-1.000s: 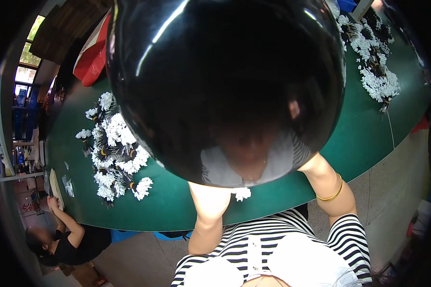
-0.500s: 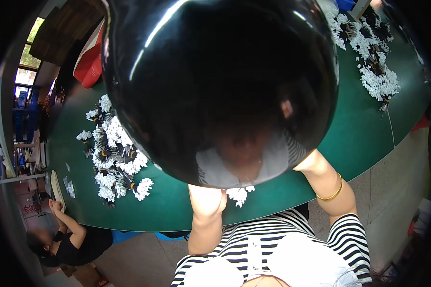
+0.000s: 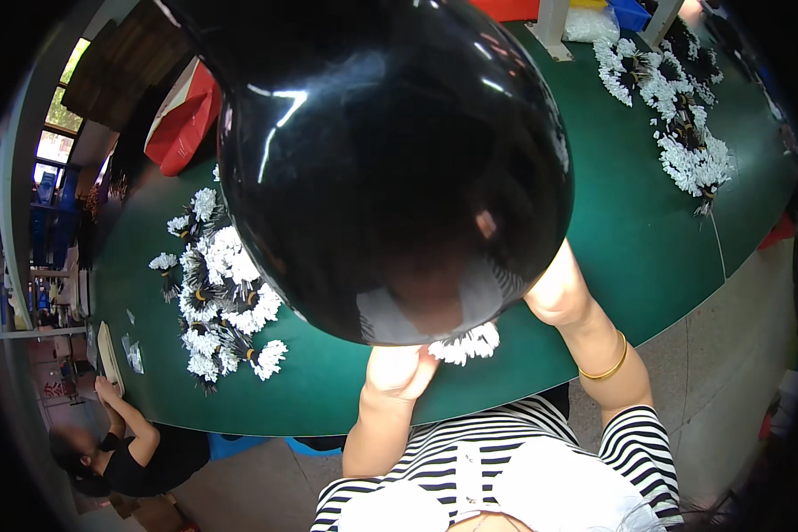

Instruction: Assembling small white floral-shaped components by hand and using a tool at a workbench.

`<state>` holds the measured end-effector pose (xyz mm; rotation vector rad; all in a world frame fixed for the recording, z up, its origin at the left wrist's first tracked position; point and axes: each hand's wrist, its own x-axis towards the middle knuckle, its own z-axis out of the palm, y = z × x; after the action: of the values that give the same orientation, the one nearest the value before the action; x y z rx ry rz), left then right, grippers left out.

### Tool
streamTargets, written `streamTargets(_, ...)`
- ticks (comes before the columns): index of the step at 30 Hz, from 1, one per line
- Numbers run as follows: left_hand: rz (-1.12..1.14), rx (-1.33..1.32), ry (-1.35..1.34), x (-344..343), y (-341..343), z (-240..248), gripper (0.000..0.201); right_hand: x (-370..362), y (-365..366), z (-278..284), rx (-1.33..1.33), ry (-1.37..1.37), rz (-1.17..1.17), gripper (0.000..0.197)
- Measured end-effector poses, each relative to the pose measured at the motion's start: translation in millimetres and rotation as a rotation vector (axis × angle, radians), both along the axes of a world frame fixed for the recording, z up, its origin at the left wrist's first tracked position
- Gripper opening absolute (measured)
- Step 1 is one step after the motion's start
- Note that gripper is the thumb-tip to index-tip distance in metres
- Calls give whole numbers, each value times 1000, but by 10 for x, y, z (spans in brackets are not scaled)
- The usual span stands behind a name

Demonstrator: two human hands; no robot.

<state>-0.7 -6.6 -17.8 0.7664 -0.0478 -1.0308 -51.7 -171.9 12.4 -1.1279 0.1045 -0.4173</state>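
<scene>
A large glossy black dome [image 3: 399, 186], like a lamp shade, fills the middle of the view and covers most of both hands. My left hand [image 3: 401, 371] shows only its heel and thumb side below the dome's lower rim. Right beside it, a bundle of small white-tipped pieces [image 3: 466, 346] sticks out from under the dome, touching or very close to the thumb. My right hand [image 3: 556, 288] reaches in behind the dome's right side, a gold bangle [image 3: 605, 362] on that forearm. The fingers of both hands are hidden, so their grip cannot be seen.
On the green table [image 3: 629, 230], banded bundles of black wires with white ends [image 3: 226, 306] are heaped at left, and more bundles [image 3: 692, 164] lie far right. A red bag [image 3: 184, 129] stands far left. At the left edge sits another person [image 3: 146, 448].
The dome appears smaller and further left in the view, uncovering more table at right. More of the white-tipped bundle and of both hands' heels now shows below it.
</scene>
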Motion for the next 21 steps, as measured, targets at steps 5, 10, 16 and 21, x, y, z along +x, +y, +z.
streamTargets(5, 324, 137, -259, -34, -39, 4, 27, -25, -43, 28, 2, 0, -37, 27)
streamTargets(10, 352, 143, -413, -54, -38, 109, 26, 25, -22, -44, 4, 14, -4, 30)
streamTargets(16, 354, 176, -479, -29, 0, 89, 25, 61, 11, -37, 15, -76, -43, 28)
streamTargets(21, 390, 213, -516, -40, 51, 93, 18, 55, 7, -60, 1, 44, 39, 21)
